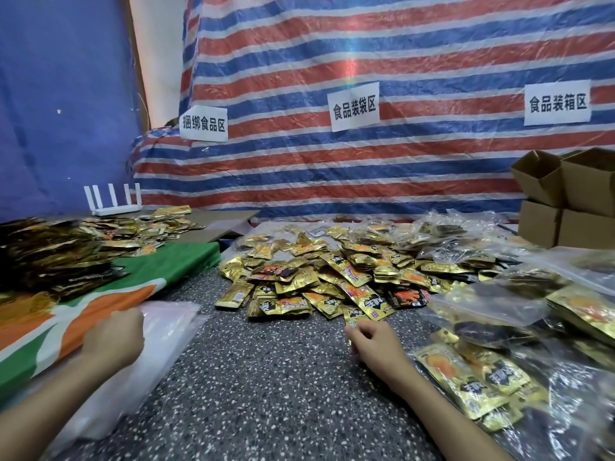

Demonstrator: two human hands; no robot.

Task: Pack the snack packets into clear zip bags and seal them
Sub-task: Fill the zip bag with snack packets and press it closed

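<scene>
Snack packets (332, 281) heaped at twelve o'clock: right hand (372, 341) seemingly pinches one, left hand (113, 337) grip on nine-o'clock clear zip bags (169, 327) unclear; next, open a bag.

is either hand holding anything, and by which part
Right hand pinches a packet by its near end. Left hand rests on the bag stack; its fingers are hidden, so a grip cannot be told.

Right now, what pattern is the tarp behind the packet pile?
Tarp: red, blue and white stripes; clearest in head view.
</scene>
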